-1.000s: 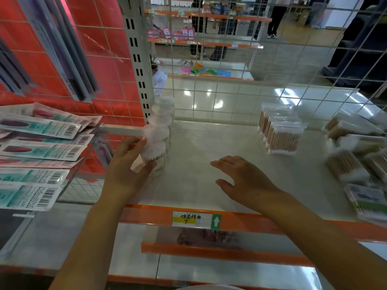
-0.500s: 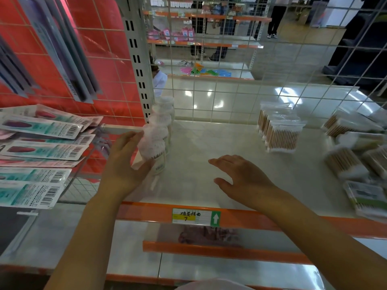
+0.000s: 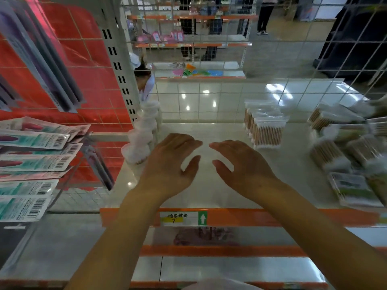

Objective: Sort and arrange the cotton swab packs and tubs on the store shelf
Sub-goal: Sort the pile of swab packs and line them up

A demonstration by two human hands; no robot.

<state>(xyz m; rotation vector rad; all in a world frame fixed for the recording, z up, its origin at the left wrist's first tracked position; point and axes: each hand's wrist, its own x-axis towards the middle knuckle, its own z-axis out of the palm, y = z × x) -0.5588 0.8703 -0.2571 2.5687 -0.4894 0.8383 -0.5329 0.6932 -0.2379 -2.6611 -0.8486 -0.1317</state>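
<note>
A row of clear round tubs of white cotton swabs point(image 3: 139, 141) stands along the left edge of the white shelf point(image 3: 211, 191), running back toward the wire grid. My left hand point(image 3: 169, 164) hovers just right of the front tub, fingers relaxed and holding nothing. My right hand point(image 3: 240, 164) hovers beside it over the bare middle of the shelf, also holding nothing. Upright packs of wooden-stick swabs point(image 3: 266, 126) stand in a row at the back right. A loose heap of swab packs point(image 3: 343, 147) lies at the far right.
A wire grid back panel point(image 3: 209, 101) closes the shelf's rear. A slotted metal upright point(image 3: 119, 65) borders the tubs. Carded items with barcodes point(image 3: 35, 160) hang on the left. An orange price rail point(image 3: 240, 217) marks the front edge, with a lower shelf beneath.
My left hand has let go of the front tub and moved right toward the shelf's middle. The right hand stays roughly where it was, so both hands now hover side by side.
</note>
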